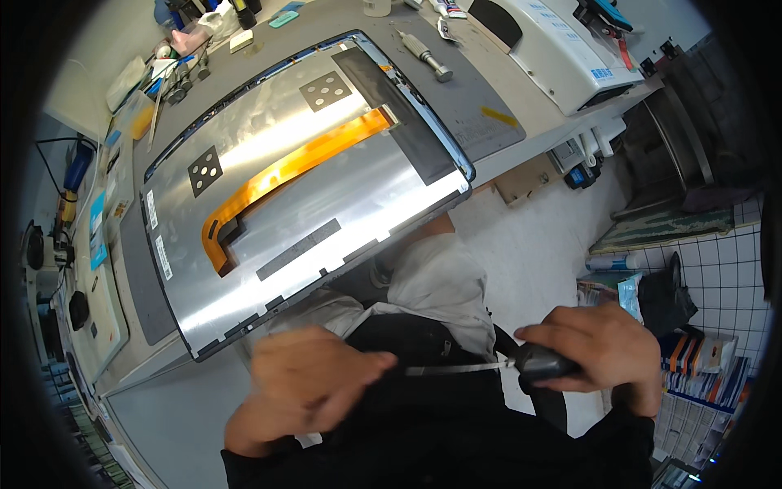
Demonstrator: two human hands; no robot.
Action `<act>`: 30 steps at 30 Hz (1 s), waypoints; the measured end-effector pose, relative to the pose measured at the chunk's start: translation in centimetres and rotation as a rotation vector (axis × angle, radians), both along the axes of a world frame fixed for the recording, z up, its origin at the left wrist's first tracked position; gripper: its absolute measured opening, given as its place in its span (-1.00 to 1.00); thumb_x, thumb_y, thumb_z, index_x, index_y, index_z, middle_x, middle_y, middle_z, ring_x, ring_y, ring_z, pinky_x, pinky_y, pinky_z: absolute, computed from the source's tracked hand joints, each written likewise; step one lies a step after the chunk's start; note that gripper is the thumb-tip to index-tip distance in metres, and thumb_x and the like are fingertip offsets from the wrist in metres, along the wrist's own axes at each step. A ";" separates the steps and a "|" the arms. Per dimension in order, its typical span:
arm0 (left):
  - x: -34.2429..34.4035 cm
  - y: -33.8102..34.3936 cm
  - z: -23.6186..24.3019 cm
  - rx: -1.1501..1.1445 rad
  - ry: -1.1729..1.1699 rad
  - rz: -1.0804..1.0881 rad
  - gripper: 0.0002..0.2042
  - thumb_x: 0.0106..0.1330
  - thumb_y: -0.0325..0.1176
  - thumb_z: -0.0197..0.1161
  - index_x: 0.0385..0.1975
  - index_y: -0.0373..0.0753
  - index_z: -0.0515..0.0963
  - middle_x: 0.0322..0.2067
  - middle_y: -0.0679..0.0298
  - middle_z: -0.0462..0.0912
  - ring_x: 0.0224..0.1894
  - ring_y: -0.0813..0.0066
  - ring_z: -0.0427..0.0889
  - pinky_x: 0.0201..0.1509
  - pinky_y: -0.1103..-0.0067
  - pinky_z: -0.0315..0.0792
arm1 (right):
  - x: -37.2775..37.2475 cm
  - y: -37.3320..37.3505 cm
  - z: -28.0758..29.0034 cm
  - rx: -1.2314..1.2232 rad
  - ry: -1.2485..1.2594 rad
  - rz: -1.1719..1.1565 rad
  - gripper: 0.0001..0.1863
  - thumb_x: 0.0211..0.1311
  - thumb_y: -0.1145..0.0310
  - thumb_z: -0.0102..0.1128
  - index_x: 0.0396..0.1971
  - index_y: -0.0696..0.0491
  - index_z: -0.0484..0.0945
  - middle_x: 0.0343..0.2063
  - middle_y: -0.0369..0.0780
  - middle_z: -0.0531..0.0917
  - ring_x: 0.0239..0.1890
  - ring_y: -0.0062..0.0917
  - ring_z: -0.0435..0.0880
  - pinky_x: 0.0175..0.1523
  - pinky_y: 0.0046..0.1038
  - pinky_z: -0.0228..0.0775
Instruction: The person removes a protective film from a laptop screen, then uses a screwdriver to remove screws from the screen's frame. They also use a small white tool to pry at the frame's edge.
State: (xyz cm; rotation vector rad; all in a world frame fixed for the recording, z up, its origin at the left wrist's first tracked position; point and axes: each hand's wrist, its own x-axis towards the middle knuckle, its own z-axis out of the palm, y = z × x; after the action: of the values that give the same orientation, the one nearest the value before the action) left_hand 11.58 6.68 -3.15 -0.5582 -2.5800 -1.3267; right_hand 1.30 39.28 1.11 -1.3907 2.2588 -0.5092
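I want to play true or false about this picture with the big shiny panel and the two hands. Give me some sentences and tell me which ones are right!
1. The right hand grips a dark handheld tape dispenser. True.
2. A strip of pale tape stretches between the two hands. True.
3. The large silver metal-backed display panel lies on the floor. False: it lies on the grey workbench.
4. The flat cable on the panel is green. False: it is orange.
5. The left hand rests on the panel. False: it is below it, at the tape.
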 end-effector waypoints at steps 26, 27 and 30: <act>-2.3 2.1 -1.5 -0.193 -0.207 -0.199 -0.74 0.26 -0.36 0.26 -0.07 -0.24 0.57 -0.24 0.26 0.64 -0.31 0.40 0.62 -0.36 0.60 0.47 | -0.6 0.8 0.0 0.072 0.038 -0.148 -0.32 -0.06 0.09 0.50 0.07 0.10 0.52 -0.41 -0.15 0.64 -0.43 -0.31 0.70 -0.35 -0.39 0.53; -2.6 1.8 -2.5 -0.085 -0.313 -0.193 -0.72 0.30 -0.36 0.24 -0.01 -0.24 0.55 -0.21 0.25 0.64 -0.26 0.41 0.63 -0.31 0.61 0.48 | -0.4 1.1 -0.2 0.077 0.041 -0.208 -0.31 -0.05 0.09 0.49 0.08 0.10 0.50 -0.38 -0.13 0.64 -0.40 -0.28 0.71 -0.32 -0.38 0.54; -3.0 2.5 -5.4 0.661 -0.720 -0.176 -0.59 0.37 -0.37 0.13 0.20 -0.28 0.40 -0.07 0.19 0.65 -0.14 0.47 0.63 -0.12 0.57 0.49 | -0.1 1.2 -1.6 -0.039 0.042 -0.367 -0.29 -0.03 0.09 0.46 0.12 0.12 0.46 -0.30 -0.05 0.66 -0.31 -0.19 0.71 -0.23 -0.35 0.55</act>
State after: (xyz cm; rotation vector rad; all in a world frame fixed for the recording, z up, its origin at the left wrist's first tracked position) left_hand 8.56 9.21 -8.54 -0.1967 -2.3056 -2.6745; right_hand 1.25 40.52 -0.48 -1.0116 2.5642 -0.6480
